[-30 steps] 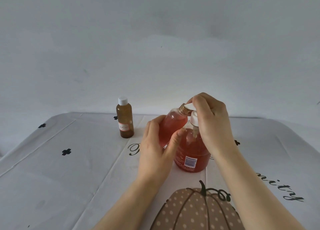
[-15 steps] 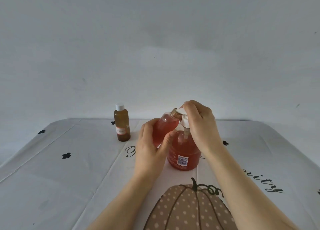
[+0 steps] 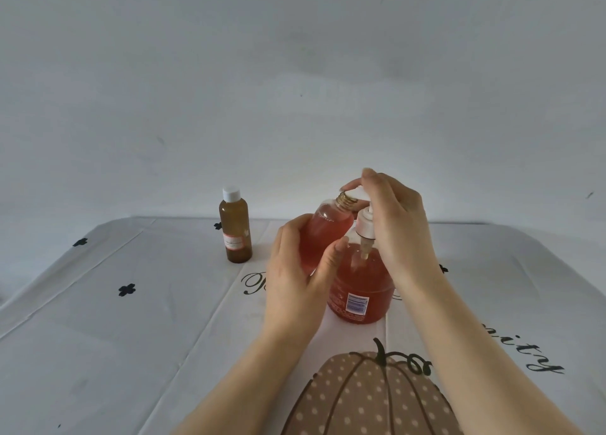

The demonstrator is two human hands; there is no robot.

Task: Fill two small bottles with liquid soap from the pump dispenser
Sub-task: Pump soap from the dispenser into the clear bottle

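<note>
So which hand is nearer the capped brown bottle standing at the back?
Left. The left hand grips the tilted uncapped bottle, just right of the brown bottle. The right hand is farther right, on the pump dispenser.

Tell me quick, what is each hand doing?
Left hand: closed around the small bottle, tilted toward the spout.
Right hand: closed over the pump head of the soap dispenser.
</note>
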